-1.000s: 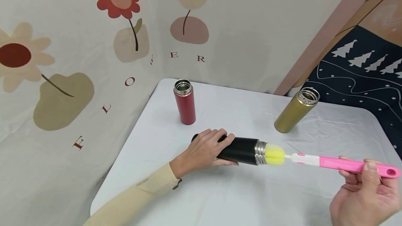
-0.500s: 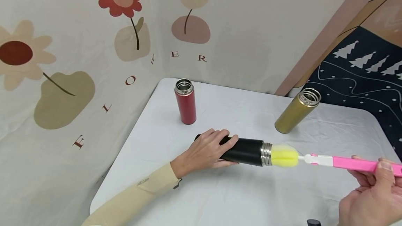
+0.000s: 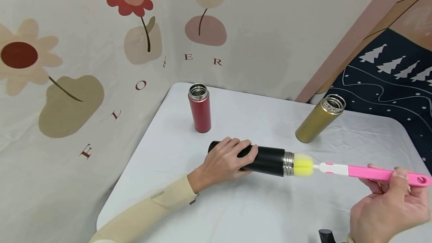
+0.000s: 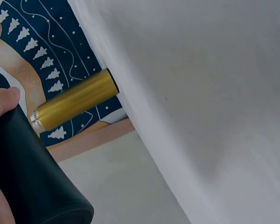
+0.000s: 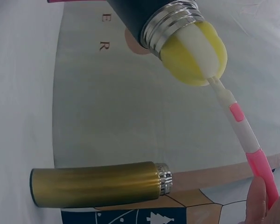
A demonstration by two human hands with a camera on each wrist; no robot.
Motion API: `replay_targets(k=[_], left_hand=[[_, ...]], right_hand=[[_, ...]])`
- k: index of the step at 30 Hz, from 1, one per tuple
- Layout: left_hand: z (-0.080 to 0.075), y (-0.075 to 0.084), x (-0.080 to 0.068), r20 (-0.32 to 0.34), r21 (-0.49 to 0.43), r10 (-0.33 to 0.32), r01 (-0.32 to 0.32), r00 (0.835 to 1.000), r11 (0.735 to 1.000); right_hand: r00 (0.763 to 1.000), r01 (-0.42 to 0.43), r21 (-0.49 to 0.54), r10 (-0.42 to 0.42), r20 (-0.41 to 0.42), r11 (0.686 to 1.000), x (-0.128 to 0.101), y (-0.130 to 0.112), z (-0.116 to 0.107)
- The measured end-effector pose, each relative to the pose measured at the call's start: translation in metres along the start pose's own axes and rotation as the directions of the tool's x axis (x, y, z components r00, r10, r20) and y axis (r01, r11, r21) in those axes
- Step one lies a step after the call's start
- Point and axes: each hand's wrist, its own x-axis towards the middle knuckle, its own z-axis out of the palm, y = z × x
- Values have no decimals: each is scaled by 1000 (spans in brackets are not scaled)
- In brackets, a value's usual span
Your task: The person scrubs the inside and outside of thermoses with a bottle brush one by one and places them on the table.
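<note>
Left hand gripping black flask on its side on tabletop, right hand pinching pink brush, yellow sponge at flask's mouth

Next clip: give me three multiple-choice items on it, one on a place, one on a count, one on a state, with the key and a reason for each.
1. Where is the yellow sponge head of the pink brush?
A. at the mouth of the black bottle
B. inside the red bottle
C. flat on the table

2. How many bottles are in view?
A. one
B. two
C. three

3. How is the black bottle?
A. standing capped
B. on its side, gripped by the left hand
C. hanging from the right hand

Key: 1 A, the sponge sits against the steel threaded neck. 2 C, black, red and gold bottle. 3 B, the left hand's fingers wrap its body while the right hand holds the brush handle.
</note>
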Motion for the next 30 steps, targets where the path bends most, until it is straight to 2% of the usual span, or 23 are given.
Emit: replay_targets(k=[3,9,16,21,25,30], left_hand=[[1,2,0,-6,3,-7,7,1000,1000],[2,6,3,-24,5,-10,10,1000,1000],[5,13,10,-41,38,56,-55,998,998],[7,15,12,-58,46,53,-50,997,998],[9,17,14,-90,70,65,-59,994,996],[8,19,15,-87,39,39,-36,995,999]], right_hand=[[1000,3,-21,-3,8,1000,-4,2,3],[996,51,46,-54,78,998,-15,11,6],[981,32,95,-50,188,995,-38,19,4],[971,53,119,-79,227,992,-53,23,4],[956,6,167,-55,288,986,-66,29,4],[942,-27,222,-49,333,975,-78,35,3]])
